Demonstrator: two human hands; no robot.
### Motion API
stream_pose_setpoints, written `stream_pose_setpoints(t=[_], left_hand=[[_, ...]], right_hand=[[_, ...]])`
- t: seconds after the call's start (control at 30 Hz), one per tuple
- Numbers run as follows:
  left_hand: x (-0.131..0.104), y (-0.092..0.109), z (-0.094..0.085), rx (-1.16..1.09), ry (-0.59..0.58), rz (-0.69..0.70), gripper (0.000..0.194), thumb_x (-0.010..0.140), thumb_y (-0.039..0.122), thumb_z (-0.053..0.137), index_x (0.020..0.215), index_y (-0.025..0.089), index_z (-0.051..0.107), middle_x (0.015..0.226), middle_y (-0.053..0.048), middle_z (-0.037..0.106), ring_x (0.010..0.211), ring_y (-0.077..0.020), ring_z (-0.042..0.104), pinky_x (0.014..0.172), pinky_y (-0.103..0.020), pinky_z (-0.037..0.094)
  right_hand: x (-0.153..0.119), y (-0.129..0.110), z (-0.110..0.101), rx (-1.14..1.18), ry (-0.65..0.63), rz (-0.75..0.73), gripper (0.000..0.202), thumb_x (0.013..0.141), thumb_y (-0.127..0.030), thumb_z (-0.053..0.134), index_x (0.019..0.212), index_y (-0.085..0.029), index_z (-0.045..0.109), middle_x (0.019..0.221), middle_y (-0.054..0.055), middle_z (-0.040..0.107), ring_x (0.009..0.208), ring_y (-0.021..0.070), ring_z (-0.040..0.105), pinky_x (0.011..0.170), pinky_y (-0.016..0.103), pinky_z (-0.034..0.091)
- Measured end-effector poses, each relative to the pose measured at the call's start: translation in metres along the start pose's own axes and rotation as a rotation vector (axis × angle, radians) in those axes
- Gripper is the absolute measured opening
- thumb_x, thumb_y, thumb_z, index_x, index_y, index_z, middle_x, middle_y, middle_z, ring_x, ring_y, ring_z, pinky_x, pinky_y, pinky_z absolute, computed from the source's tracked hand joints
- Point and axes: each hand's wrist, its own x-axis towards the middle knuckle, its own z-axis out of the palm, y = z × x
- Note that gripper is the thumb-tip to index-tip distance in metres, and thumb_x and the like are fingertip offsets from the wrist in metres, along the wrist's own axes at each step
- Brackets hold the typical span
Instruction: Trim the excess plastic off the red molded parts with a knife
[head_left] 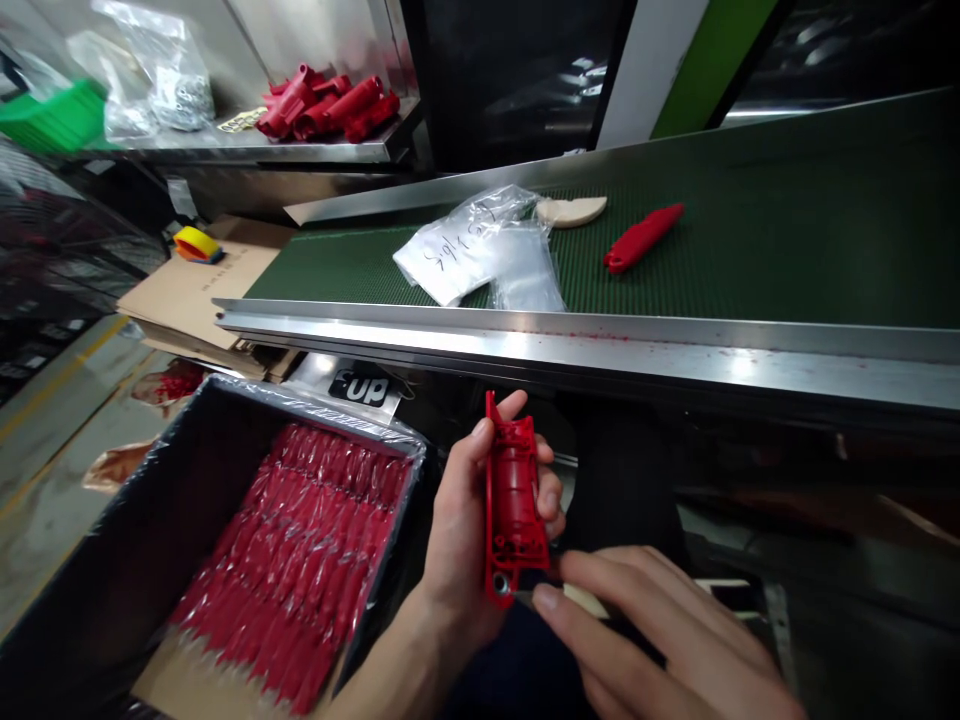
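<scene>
My left hand is wrapped round a red plastic housing, its hollow, ribbed inside facing up toward me. At the housing's lower end sits a small metal ring in a red eyelet. My right hand is closed on a tool with a pale handle, partly hidden by the fingers. Its thin metal tip reaches the housing's lower end beside the ring; whether it touches cannot be made out.
A green conveyor belt with a metal rim carries a red part, a plastic bag and a beige piece. At left stands a lined box of wrapped red parts. More red housings lie on a shelf.
</scene>
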Motion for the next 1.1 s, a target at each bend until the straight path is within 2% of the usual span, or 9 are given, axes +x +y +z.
stream_pose_setpoints(t=[0.17, 0.33, 0.6, 0.77, 0.93, 1.1], left_hand=[[0.000, -0.003, 0.002, -0.003, 0.003, 0.009, 0.041, 0.097, 0.040, 0.040, 0.131, 0.022, 0.053, 0.086, -0.003, 0.051, 0.056, -0.0088, 0.046, 0.050, -0.019, 0.036], [0.003, -0.003, 0.002, -0.010, 0.002, 0.002, 0.040, 0.096, 0.041, 0.040, 0.129, 0.022, 0.055, 0.086, -0.002, 0.051, 0.055, -0.0080, 0.045, 0.049, -0.019, 0.037], [0.005, -0.001, 0.002, -0.047, -0.016, 0.010, 0.039, 0.097, 0.040, 0.039, 0.130, 0.022, 0.052, 0.086, -0.002, 0.050, 0.055, -0.0083, 0.044, 0.048, -0.018, 0.035], [0.005, 0.001, -0.002, -0.069, 0.001, 0.009, 0.039, 0.097, 0.040, 0.040, 0.130, 0.022, 0.052, 0.086, -0.002, 0.050, 0.054, -0.0080, 0.045, 0.048, -0.018, 0.037], [0.005, 0.004, -0.006, -0.106, 0.007, -0.013, 0.041, 0.097, 0.040, 0.040, 0.130, 0.020, 0.051, 0.085, -0.002, 0.050, 0.054, -0.0082, 0.045, 0.047, -0.018, 0.036], [0.004, 0.006, -0.009, -0.114, -0.001, 0.017, 0.040, 0.096, 0.040, 0.042, 0.129, 0.020, 0.052, 0.085, -0.002, 0.050, 0.055, -0.0083, 0.045, 0.047, -0.018, 0.036]], right_hand=[[0.009, -0.001, -0.003, -0.023, 0.038, 0.008, 0.027, 0.089, -0.006, 0.050, 0.102, -0.019, 0.070, 0.096, 0.006, 0.073, 0.083, 0.0165, 0.069, 0.072, 0.028, 0.057], [0.015, 0.000, -0.004, -0.019, 0.043, 0.032, 0.028, 0.087, -0.005, 0.051, 0.101, -0.018, 0.071, 0.096, 0.008, 0.073, 0.083, 0.0181, 0.069, 0.073, 0.030, 0.058], [0.023, 0.001, -0.003, -0.042, 0.048, -0.029, 0.025, 0.089, -0.007, 0.051, 0.094, -0.019, 0.072, 0.088, 0.005, 0.073, 0.074, 0.0153, 0.068, 0.064, 0.026, 0.057], [0.017, 0.000, -0.001, -0.031, -0.003, -0.009, 0.030, 0.084, -0.003, 0.052, 0.105, -0.016, 0.069, 0.098, 0.010, 0.071, 0.085, 0.0194, 0.067, 0.072, 0.032, 0.057], [0.017, 0.002, -0.002, -0.032, -0.030, -0.016, 0.040, 0.081, 0.001, 0.052, 0.115, -0.017, 0.064, 0.105, 0.009, 0.069, 0.096, 0.0175, 0.065, 0.079, 0.028, 0.054], [0.017, 0.002, 0.001, -0.067, -0.078, -0.049, 0.036, 0.082, -0.001, 0.053, 0.113, -0.016, 0.066, 0.104, 0.009, 0.069, 0.091, 0.0191, 0.065, 0.075, 0.032, 0.055]])
